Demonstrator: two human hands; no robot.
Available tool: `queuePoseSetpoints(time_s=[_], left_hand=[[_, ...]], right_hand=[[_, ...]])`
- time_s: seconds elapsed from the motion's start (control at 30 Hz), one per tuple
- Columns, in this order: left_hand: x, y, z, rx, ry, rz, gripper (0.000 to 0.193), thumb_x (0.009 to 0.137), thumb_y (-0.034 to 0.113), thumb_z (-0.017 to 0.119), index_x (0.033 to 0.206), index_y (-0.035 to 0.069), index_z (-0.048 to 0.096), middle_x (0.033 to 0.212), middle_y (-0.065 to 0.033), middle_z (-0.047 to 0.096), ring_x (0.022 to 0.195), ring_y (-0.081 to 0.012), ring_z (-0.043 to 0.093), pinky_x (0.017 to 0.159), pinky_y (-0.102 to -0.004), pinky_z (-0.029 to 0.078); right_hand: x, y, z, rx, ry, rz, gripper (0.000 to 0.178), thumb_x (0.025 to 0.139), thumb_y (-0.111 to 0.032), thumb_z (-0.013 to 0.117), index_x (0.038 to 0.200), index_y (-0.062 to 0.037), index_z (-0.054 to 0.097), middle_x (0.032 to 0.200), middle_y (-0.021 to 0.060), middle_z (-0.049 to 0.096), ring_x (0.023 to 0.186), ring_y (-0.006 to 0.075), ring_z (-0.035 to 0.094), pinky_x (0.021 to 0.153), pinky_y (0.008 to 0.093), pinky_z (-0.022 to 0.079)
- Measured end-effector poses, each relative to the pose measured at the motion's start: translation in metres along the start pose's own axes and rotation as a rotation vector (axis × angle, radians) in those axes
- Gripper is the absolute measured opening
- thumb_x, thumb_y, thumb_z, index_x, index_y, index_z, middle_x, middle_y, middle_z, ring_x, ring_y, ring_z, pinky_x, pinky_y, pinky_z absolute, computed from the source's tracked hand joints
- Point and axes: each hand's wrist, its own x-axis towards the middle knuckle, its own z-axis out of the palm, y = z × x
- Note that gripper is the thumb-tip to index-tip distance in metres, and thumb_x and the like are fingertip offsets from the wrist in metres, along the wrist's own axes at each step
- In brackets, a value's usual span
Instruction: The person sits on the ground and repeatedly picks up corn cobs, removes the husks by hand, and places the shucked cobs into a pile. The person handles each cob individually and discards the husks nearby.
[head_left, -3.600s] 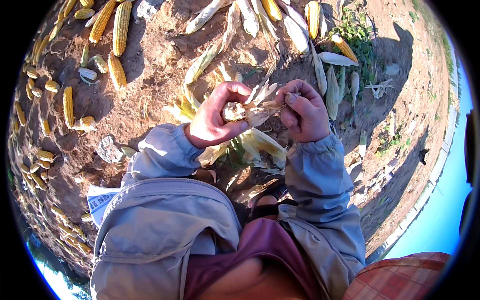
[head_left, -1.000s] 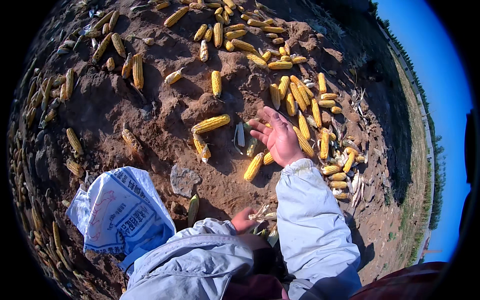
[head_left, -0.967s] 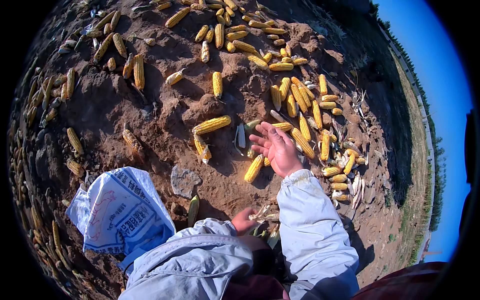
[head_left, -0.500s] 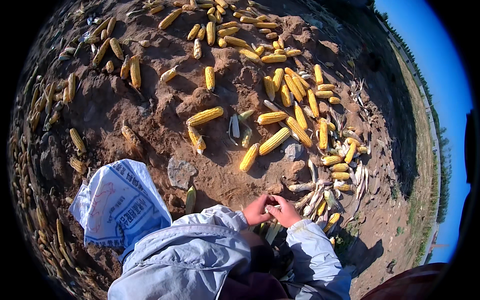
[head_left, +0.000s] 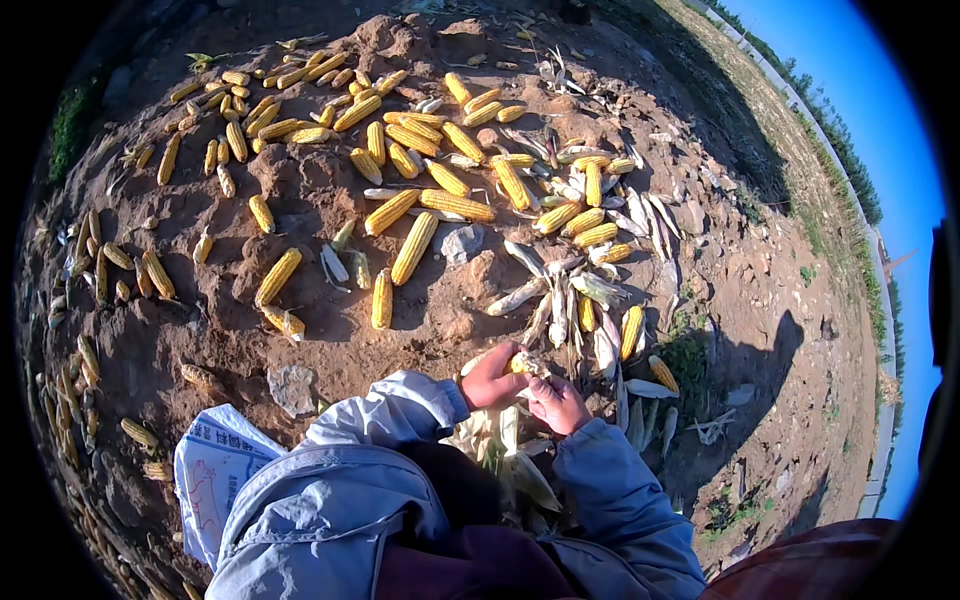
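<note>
My left hand (head_left: 490, 379) is closed around a small, pale yellow ear of corn (head_left: 529, 364), which shows only in part between the fingers. My right hand (head_left: 558, 404) is beside it, fingers closed on the near side of the same ear, with a bit of whitish husk at the fingertips. Both hands are close together in front of my body. Loose pale husks (head_left: 508, 455) lie just below them, between my forearms. Husked yellow ears, such as one long ear (head_left: 414, 248), lie on the soil beyond my hands.
Dry husks and unhusked ears (head_left: 560, 300) are heaped ahead to the right. A white and blue woven sack (head_left: 215, 475) lies by my left side. Stones (head_left: 292, 390) stick out of the lumpy soil. Several more ears (head_left: 280, 130) are scattered farther off. Red checked cloth (head_left: 810, 565) shows at lower right.
The view has swung to the right, so the ears and sack sit farther left. My hands have tilted apart slightly, and the ear between them shows more.
</note>
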Motion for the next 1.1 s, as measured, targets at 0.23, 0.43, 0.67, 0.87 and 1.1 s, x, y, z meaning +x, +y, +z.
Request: queuePoseSetpoints(time_s=[0.23, 0.43, 0.67, 0.87, 1.1], left_hand=[[0.056, 0.006, 0.082, -0.38, -0.104, -0.176, 0.039, 0.087, 0.026, 0.053, 0.116, 0.001, 0.043, 0.104, -0.0073, 0.054, 0.095, -0.0165, 0.052, 0.085, -0.0311, 0.04], [0.104, 0.019, 0.128, -0.728, -0.097, -0.122, 0.041, 0.088, 0.038, 0.045, 0.107, 0.002, 0.045, 0.095, -0.014, 0.055, 0.086, -0.0284, 0.056, 0.08, -0.0415, 0.044], [0.128, 0.043, 0.197, -0.696, -0.24, -0.08, 0.047, 0.086, 0.046, 0.046, 0.103, 0.003, 0.046, 0.091, -0.0147, 0.054, 0.087, -0.03, 0.055, 0.084, -0.0469, 0.042], [0.127, 0.023, 0.264, -0.161, -0.403, 0.034, 0.029, 0.085, 0.024, 0.057, 0.104, 0.004, 0.046, 0.087, -0.007, 0.057, 0.08, -0.0154, 0.057, 0.071, -0.0275, 0.046], [0.081, -0.033, 0.35, 0.091, -0.67, 0.007, 0.045, 0.082, 0.024, 0.059, 0.115, 0.0, 0.041, 0.095, -0.0071, 0.053, 0.086, -0.011, 0.052, 0.076, -0.0267, 0.044]], right_hand=[[-0.073, -0.016, -0.039, 0.413, 0.246, -0.186, 0.01, 0.083, -0.016, 0.056, 0.075, -0.0106, 0.053, 0.059, -0.0039, 0.045, 0.045, 0.0048, 0.038, 0.038, 0.0213, 0.028], [-0.15, 0.01, -0.078, 0.343, 0.332, -0.447, 0.012, 0.081, -0.019, 0.059, 0.08, -0.0071, 0.056, 0.056, -0.004, 0.046, 0.042, 0.0043, 0.035, 0.038, 0.0209, 0.025], [-0.215, 0.056, -0.118, 0.279, 0.47, -0.388, 0.018, 0.082, -0.022, 0.057, 0.077, -0.0052, 0.052, 0.056, 0.001, 0.044, 0.044, 0.0097, 0.038, 0.042, 0.0248, 0.03], [-0.233, 0.082, -0.16, -0.372, 0.858, -0.578, 0.071, 0.074, -0.039, 0.066, 0.124, -0.0009, 0.033, 0.118, 0.0171, 0.041, 0.11, 0.0276, 0.04, 0.094, 0.0364, 0.032], [-0.246, 0.071, -0.183, -0.276, 0.677, -0.533, 0.068, 0.067, -0.025, 0.076, 0.121, -0.0025, 0.042, 0.116, 0.0132, 0.048, 0.109, 0.0243, 0.046, 0.093, 0.0351, 0.037]])
